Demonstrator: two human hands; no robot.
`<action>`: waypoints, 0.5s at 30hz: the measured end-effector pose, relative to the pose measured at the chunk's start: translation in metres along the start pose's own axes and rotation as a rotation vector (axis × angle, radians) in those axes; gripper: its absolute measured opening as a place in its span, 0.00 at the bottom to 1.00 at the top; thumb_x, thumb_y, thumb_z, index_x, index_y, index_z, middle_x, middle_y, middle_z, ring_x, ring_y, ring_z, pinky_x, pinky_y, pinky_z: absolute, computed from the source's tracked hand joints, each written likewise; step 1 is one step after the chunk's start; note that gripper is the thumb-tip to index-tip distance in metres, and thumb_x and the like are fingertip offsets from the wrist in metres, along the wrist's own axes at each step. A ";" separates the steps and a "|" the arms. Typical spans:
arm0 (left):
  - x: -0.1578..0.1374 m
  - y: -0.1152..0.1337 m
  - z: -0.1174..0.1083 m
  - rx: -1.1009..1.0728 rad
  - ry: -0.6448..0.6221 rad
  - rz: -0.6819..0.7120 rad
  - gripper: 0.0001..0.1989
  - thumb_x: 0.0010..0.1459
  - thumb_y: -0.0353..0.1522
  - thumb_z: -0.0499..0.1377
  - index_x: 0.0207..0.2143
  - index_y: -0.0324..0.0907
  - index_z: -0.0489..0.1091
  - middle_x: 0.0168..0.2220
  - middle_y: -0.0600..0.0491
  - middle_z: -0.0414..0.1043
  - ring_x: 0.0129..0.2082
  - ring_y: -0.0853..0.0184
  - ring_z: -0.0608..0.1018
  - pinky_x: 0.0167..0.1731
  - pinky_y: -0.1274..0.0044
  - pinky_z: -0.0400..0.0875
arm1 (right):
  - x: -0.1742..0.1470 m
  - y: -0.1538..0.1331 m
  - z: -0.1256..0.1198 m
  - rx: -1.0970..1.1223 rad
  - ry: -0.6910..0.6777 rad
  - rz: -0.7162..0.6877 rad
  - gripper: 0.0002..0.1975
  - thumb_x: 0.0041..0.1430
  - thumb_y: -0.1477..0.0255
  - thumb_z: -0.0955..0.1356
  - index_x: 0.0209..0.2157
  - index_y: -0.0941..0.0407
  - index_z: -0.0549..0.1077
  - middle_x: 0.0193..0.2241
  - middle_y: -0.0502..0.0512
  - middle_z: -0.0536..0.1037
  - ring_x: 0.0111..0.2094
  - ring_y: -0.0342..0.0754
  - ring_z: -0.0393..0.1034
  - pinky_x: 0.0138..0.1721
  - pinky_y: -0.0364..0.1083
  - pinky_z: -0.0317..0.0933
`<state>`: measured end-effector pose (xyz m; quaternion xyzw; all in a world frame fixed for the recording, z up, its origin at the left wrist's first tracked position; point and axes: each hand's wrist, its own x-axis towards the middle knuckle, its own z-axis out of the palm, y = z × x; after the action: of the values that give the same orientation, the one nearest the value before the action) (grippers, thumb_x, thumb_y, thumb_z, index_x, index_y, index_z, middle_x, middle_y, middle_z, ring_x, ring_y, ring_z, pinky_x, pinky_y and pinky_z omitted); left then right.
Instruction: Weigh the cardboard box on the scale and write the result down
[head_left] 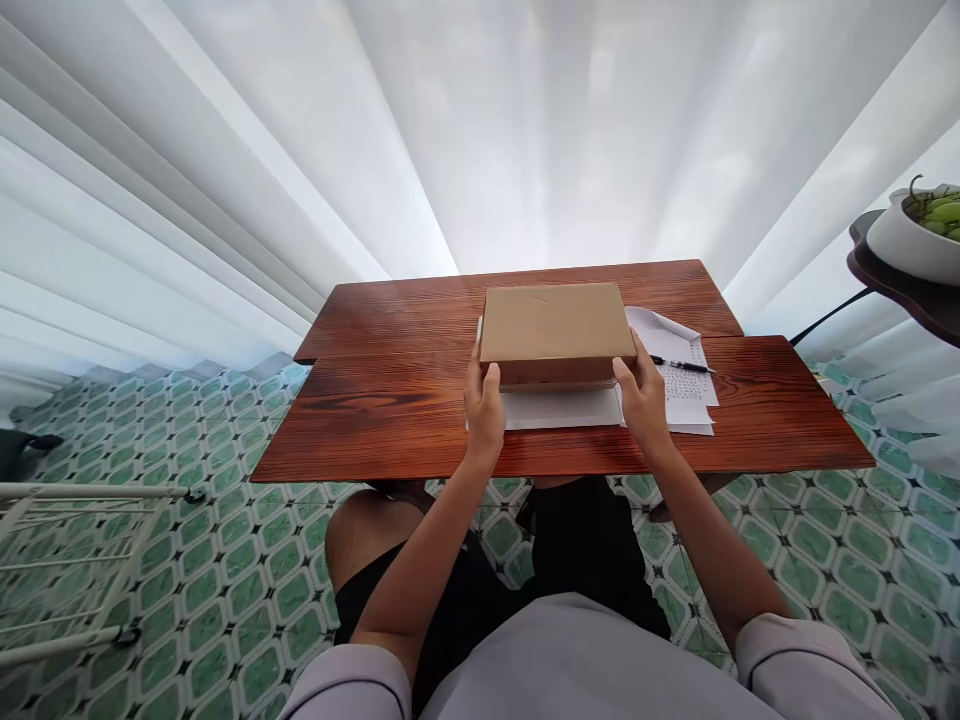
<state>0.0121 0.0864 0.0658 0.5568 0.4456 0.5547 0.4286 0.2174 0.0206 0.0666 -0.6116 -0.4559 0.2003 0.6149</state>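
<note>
Both hands (484, 405) (643, 395) — clasping cardboard box (555, 322)

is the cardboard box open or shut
Shut. The cardboard box shows an unbroken flat top with no flap raised, while the left hand and right hand grip its near corners above the white papers.

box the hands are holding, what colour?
Plain brown cardboard box, unmarked lid, clearest in the head view.

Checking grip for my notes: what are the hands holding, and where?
The cardboard box: left hand at its near left corner, right hand at its near right corner.
</note>
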 end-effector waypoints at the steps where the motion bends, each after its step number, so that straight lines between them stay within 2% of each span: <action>1: 0.000 -0.001 0.000 0.005 0.004 0.004 0.26 0.69 0.41 0.51 0.67 0.48 0.61 0.69 0.53 0.58 0.69 0.63 0.59 0.68 0.72 0.56 | 0.000 0.002 0.000 -0.006 -0.004 -0.001 0.32 0.65 0.52 0.64 0.67 0.50 0.64 0.68 0.55 0.63 0.70 0.56 0.56 0.70 0.58 0.52; 9: -0.001 -0.010 -0.004 0.012 -0.014 0.000 0.25 0.69 0.44 0.51 0.66 0.51 0.62 0.69 0.56 0.57 0.71 0.61 0.57 0.69 0.71 0.54 | 0.000 0.005 0.002 -0.031 -0.015 -0.016 0.31 0.66 0.54 0.64 0.66 0.50 0.65 0.67 0.56 0.65 0.69 0.55 0.57 0.70 0.58 0.52; 15: -0.005 -0.014 -0.011 0.013 -0.036 -0.018 0.24 0.69 0.42 0.51 0.64 0.48 0.64 0.69 0.53 0.58 0.71 0.61 0.56 0.69 0.71 0.53 | -0.001 0.007 0.000 -0.070 -0.048 -0.046 0.30 0.66 0.54 0.63 0.65 0.50 0.65 0.66 0.58 0.65 0.69 0.56 0.56 0.70 0.60 0.52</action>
<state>0.0006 0.0844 0.0512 0.5654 0.4464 0.5376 0.4382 0.2191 0.0211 0.0598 -0.6170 -0.4911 0.1847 0.5865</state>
